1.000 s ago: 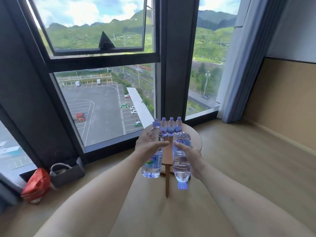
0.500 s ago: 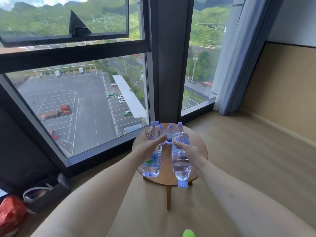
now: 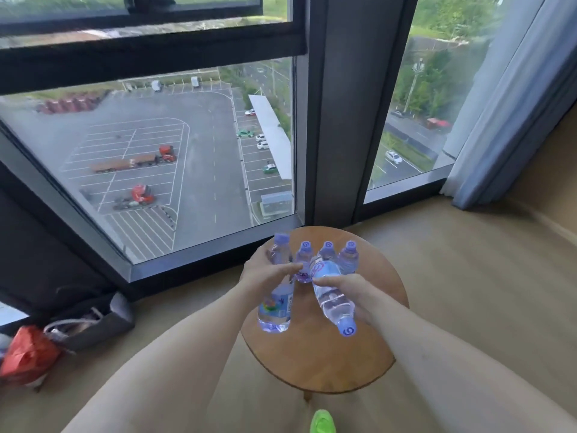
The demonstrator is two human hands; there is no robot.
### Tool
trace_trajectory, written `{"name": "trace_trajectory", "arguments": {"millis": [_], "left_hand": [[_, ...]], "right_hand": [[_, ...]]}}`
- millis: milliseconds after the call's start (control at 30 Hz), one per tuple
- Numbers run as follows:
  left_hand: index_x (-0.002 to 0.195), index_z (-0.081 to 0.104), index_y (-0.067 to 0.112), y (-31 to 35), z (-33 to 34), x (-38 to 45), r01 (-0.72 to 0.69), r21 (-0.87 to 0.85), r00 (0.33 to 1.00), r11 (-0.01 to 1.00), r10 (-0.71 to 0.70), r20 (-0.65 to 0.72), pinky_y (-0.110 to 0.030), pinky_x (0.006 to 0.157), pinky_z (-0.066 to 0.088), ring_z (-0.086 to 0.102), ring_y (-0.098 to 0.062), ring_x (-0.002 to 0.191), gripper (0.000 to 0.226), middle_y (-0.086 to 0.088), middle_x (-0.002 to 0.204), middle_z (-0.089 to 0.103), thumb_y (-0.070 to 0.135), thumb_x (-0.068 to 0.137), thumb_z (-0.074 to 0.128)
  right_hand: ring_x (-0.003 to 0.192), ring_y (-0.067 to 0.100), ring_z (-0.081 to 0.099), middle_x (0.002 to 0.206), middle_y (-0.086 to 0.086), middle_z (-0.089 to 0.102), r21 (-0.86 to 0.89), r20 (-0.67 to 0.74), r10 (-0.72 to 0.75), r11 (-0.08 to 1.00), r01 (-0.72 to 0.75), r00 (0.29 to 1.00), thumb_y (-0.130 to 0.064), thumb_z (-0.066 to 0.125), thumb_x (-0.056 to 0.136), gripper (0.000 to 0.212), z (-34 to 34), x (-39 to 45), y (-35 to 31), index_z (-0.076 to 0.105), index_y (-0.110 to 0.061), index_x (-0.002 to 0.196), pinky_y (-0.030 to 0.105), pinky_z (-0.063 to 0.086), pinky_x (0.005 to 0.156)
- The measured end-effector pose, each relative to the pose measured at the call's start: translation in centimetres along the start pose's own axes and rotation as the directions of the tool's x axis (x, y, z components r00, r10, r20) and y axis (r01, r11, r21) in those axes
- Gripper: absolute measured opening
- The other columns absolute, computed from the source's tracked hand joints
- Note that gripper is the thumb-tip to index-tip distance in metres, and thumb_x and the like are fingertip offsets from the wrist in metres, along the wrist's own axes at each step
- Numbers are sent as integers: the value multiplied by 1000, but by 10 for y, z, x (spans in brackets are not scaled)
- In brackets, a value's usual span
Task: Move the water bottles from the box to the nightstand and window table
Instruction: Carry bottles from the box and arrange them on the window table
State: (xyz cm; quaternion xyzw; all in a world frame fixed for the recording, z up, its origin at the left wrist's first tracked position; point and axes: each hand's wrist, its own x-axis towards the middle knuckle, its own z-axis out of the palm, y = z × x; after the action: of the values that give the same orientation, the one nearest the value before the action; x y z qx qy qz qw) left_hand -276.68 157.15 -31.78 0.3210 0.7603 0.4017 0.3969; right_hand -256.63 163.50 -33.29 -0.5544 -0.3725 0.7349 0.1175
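Two gripped bottles — left hand's [image 3: 265,276] upright [image 3: 276,304], right hand's [image 3: 352,292] cap-toward-camera [image 3: 332,300].

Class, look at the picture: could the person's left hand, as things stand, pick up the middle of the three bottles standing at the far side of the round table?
Probably not yet. The left hand already grips an upright bottle, so it has no free fingers. The middle standing bottle is also partly behind the inverted bottle held by the right hand.

A small round wooden table [image 3: 315,364] stands on the wood floor [image 3: 468,276] near the window. Three capped water bottles [image 3: 327,252] stand in a row along its far edge.
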Motion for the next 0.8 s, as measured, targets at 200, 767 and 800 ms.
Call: {"name": "trace_trajectory", "arguments": {"millis": [200, 767, 800], "left_hand": [[104, 63, 36, -30, 28, 41, 111, 80, 994, 991, -108, -32, -39, 93, 58, 70, -12, 97, 78, 10, 106, 72, 54, 35, 94], [90, 56, 26, -111, 46, 128, 431, 132, 902, 893, -429, -47, -46, 80, 63, 65, -16, 87, 57, 6, 95, 62, 53, 52, 89], [93, 56, 25, -112, 46, 132, 430, 145, 902, 891, -430, -36, -46, 82, 62, 65, -18, 89, 56, 5, 96, 61, 54, 56, 88]], "right_hand": [[80, 33, 73, 100, 22, 73, -227, -64, 104, 967, -116, 992, -9, 94, 55, 76, -19, 53, 5, 61, 5, 122, 41, 60, 72], [107, 22, 58, 125, 2, 54, -743, -272, 163, 590, -315, 948, -32, 96, 63, 85, 1, 144, 15, 48, -13, 130, 34, 50, 83], [111, 23, 58, 129, 3, 54, -769, -265, 161, 559, -309, 951, -31, 95, 64, 85, 4, 148, 13, 49, -14, 132, 35, 51, 87]]}}
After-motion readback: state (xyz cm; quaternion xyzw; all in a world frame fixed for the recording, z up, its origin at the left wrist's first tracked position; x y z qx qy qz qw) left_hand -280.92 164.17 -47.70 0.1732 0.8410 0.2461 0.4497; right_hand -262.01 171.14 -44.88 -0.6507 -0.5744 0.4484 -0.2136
